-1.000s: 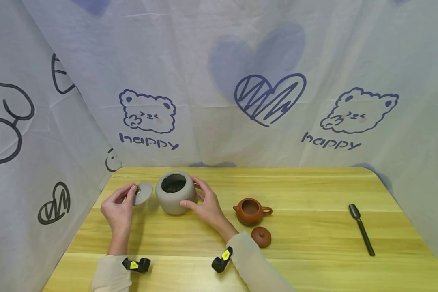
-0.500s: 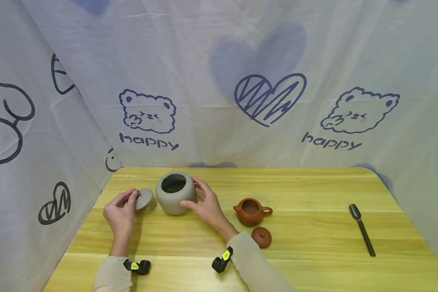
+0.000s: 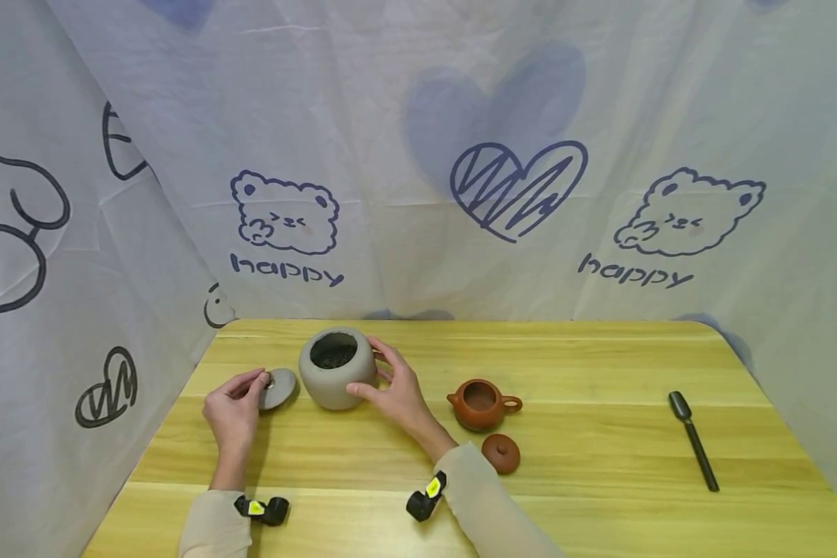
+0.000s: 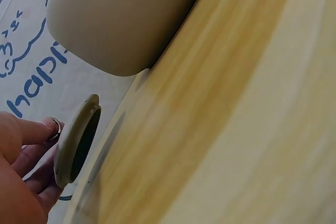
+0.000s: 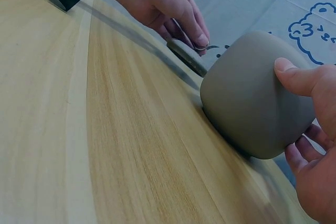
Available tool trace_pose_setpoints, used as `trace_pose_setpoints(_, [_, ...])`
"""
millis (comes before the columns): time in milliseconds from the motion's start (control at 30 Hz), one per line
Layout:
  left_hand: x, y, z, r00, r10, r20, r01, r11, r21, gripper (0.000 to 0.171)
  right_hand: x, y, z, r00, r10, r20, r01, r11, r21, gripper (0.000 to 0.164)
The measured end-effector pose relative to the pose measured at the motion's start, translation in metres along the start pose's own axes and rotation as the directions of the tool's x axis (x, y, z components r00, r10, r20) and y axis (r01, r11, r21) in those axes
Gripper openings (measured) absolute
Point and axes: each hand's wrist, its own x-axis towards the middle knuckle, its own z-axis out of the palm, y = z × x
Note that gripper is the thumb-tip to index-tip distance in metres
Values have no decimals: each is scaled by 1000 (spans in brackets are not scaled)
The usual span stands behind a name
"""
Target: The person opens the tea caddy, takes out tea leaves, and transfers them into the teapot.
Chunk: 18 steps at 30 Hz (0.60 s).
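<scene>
A round grey jar (image 3: pixel 335 387) with dark loose contents, which look like tea leaves, stands open-topped at the back left of the table. My right hand (image 3: pixel 397 395) grips its right side, thumb in front and fingers behind, as the right wrist view also shows. Left of the jar, my left hand (image 3: pixel 233 407) pinches the small ring on top of the grey jar lid (image 3: pixel 279 389). In the left wrist view the lid (image 4: pixel 77 142) hangs tilted just above the wood, its underside facing the table.
A brown clay teapot (image 3: pixel 479 415), uncovered, stands right of the jar, with its clay lid (image 3: pixel 501 454) on the table in front. Farther right lies a dark long-handled scoop (image 3: pixel 694 442). A printed cloth (image 3: pixel 418 294) hangs behind the wooden table (image 3: pixel 586 480).
My left hand has lowered the jar lid toward the table, moving slightly right. My right hand and the jar have stayed in place.
</scene>
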Motion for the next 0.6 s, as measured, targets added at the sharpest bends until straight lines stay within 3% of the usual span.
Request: trace_pose_setpoints(600, [1, -4, -3, 995, -74, 72, 70, 996, 60, 15, 1, 4, 0, 1000, 25, -5, -25, 999, -33, 79])
